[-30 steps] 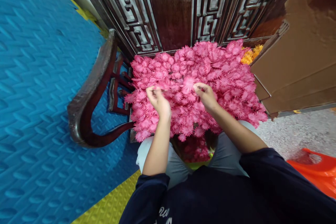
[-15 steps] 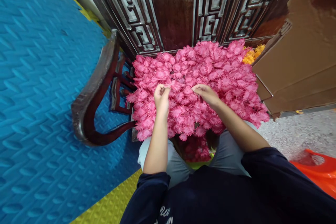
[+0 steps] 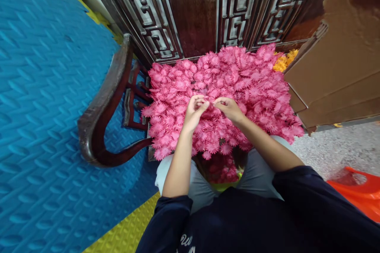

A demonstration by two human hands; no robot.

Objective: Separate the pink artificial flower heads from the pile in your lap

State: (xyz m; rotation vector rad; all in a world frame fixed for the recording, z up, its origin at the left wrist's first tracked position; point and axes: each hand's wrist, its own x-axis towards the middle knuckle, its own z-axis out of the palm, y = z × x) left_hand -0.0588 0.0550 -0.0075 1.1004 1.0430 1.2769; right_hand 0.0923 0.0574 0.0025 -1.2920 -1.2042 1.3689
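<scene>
A thick spread of pink artificial flowers (image 3: 255, 87) lies in front of me, over my knees and up to the carved wood. Above its middle, my left hand (image 3: 196, 111) has its fingers curled, thumb and forefinger pinched towards the right. My right hand (image 3: 228, 107) meets it almost tip to tip, thumb and forefinger pressed together. Whatever is between the fingertips is too small to make out against the pink petals. More pink flowers (image 3: 224, 170) show lower down between my knees, near a green edge.
A curved dark wooden armrest (image 3: 97, 130) stands at the left over blue matting (image 3: 38, 126). Behind the flowers rises a carved wooden panel (image 3: 192, 12). To the right are a cardboard box (image 3: 341, 63), yellow flowers (image 3: 285, 61) and an orange plastic stool (image 3: 356, 193).
My left hand has moved right, and my right hand slightly left, so their fingertips now nearly touch. The flowers stay where they were.
</scene>
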